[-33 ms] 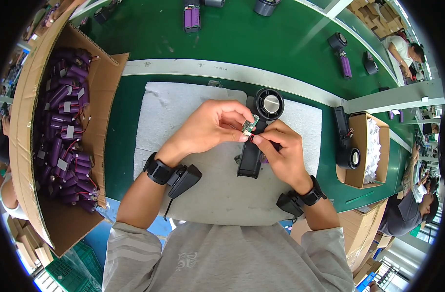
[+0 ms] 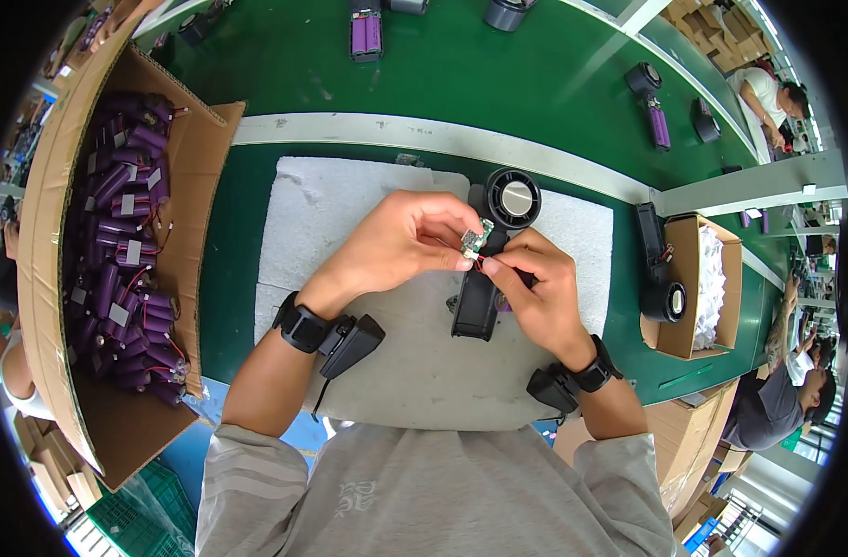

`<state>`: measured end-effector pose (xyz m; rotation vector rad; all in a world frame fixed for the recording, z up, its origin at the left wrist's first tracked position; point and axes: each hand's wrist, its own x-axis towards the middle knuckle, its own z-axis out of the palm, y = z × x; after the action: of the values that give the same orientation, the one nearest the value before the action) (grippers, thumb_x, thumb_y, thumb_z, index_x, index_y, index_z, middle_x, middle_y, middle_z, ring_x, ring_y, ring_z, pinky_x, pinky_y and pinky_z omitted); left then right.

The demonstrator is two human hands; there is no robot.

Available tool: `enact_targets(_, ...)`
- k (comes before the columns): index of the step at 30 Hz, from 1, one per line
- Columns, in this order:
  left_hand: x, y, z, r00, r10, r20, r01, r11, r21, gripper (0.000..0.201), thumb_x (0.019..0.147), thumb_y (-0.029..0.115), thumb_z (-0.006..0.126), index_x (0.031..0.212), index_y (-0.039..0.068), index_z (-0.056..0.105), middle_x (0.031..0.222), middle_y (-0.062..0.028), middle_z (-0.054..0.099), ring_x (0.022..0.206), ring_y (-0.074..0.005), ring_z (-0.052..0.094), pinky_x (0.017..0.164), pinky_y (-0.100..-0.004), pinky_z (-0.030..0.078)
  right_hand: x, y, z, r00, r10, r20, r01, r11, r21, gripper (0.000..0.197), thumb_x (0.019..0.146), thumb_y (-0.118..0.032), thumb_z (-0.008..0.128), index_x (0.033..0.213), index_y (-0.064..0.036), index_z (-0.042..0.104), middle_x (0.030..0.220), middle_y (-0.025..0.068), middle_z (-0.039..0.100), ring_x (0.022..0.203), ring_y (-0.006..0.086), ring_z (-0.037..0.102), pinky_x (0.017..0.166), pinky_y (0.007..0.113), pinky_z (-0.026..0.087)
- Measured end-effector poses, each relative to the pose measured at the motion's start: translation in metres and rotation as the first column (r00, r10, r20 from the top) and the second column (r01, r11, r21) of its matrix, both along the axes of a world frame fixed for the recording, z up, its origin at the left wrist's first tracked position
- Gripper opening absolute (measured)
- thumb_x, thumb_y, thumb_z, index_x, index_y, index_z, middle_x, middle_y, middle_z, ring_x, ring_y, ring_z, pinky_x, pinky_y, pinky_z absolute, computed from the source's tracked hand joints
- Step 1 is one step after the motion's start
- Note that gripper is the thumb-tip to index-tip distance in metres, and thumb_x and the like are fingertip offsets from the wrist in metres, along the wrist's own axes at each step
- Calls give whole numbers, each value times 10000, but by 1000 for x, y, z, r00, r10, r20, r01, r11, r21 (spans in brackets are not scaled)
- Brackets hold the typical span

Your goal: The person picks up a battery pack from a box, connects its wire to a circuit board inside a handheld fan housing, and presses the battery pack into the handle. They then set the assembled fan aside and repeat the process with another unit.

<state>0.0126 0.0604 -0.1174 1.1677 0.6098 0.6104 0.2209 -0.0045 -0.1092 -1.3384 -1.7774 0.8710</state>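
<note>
Between my left thumb and fingers is a small green circuit board with a white connector; my left hand is closed on it. My right hand pinches the thin red wires right beside that connector. Whether the plug is fully seated cannot be made out. Beneath both hands lies a black handheld fan, its round head pointing away from me and its handle toward me. A bit of purple, perhaps a battery, shows under my right hand, mostly covered.
A white foam sheet lies under the work. On the left stands a cardboard box full of purple battery packs. To the right, another fan leans by a small box of white pieces. Fan parts sit beyond the white rail.
</note>
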Motion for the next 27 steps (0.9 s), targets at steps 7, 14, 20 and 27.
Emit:
enact_targets(7, 1, 0, -7, 999, 43, -2, -42, 993, 112, 296, 784, -91, 708, 1062, 3, 673, 976, -64, 694, 901, -120, 657, 793, -262, 543, -1, 0, -1, 999, 30, 40, -32, 998, 46, 33, 812, 0, 707, 829, 26, 695, 755, 76, 591, 646, 174, 552, 566, 279, 423)
enact_targets(14, 3, -1, -3, 995, 35, -92, -20, 986, 163, 304, 777, -103, 715, 1061, 2, 695, 953, -69, 707, 867, -119, 666, 806, -272, 553, -2, -1, 0, 997, 25, 78, -33, 994, 105, 40, 809, -9, 711, 825, 24, 695, 753, 81, 599, 634, 188, 566, 558, 286, 438)
enact_targets(20, 9, -6, 1, 984, 135, -115, -76, 907, 414, 312, 772, -86, 690, 1068, 13, 692, 938, -70, 713, 859, -128, 680, 792, -278, 558, 0, 1, -2, 989, 64, 131, -91, 972, 215, 101, 805, 0, 719, 900, 13, 691, 766, 77, 617, 615, 165, 608, 546, 270, 469)
enact_targets(27, 14, -12, 0, 964, 232, -134, -145, 872, 468, 337, 759, -66, 678, 1083, 25, 692, 909, -74, 706, 822, -133, 683, 772, -273, 561, -8, -3, -3, 989, -145, 2, 143, 977, 155, 336, 779, 47, 737, 1096, 3, 636, 834, 67, 646, 561, 97, 630, 492, 209, 469)
